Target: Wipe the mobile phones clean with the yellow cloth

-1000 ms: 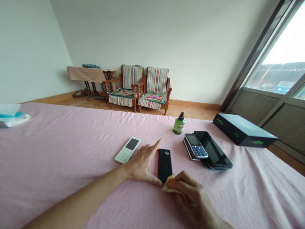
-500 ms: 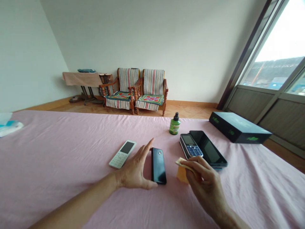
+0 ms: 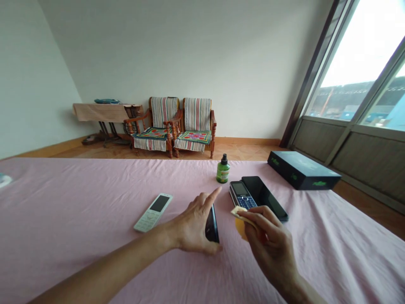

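My left hand [image 3: 196, 226] spans a black mobile phone [image 3: 211, 227]. The thumb is at its near end and the index finger is stretched out past its far end. The palm and fingers hide much of the phone, which looks tilted. My right hand [image 3: 270, 234] pinches a folded yellow cloth [image 3: 241, 226] that hangs below the fingers, just right of the black phone. A white keypad phone [image 3: 153, 212] lies left of my left hand. Beyond my right hand, a blue keypad phone [image 3: 243, 195] rests beside a black tablet-like device [image 3: 264, 196].
A green bottle with a black cap [image 3: 223, 171] stands toward the far edge of the pink sheet [image 3: 95, 190]. At the back right is a flat black box [image 3: 303, 169]. Two wooden chairs [image 3: 194, 122] and a cloth-covered table [image 3: 101, 113] stand by the wall.
My left hand has moved right over the black phone, which has shifted right and tilted. The right hand keeps the cloth in nearly the same place. The view has shifted slightly.
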A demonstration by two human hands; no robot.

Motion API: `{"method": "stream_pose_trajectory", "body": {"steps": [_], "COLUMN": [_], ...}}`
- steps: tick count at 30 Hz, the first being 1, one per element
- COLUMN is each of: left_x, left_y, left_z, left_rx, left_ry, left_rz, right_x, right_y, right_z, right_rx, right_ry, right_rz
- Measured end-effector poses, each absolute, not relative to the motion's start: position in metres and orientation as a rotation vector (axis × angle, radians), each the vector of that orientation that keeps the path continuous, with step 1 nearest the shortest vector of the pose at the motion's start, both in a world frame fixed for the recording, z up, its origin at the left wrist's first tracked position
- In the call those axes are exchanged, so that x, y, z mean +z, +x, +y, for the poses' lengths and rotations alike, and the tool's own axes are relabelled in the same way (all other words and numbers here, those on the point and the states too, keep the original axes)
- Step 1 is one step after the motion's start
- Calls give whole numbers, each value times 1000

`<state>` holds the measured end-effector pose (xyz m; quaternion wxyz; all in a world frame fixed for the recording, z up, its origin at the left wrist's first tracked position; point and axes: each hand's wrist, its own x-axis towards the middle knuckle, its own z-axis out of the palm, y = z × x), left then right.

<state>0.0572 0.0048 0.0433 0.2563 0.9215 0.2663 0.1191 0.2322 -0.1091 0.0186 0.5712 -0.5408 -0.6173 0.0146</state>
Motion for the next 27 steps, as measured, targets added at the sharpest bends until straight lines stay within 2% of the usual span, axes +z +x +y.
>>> {"method": "stream_pose_trajectory", "body": {"steps": [17,27], "left_x": [15,46], "left_y": [52,104], "left_z": [8,24], "left_rx": [223,552], "left_ry": [2561,2479], "left_rz": [819,751], "right_x": [28,42], "right_y": [252,274], "right_z": [-106,-113], "right_rx": [-142,-330], "right_ry": [-1325,-1302], "right_rz": [-1326,-1044]}}
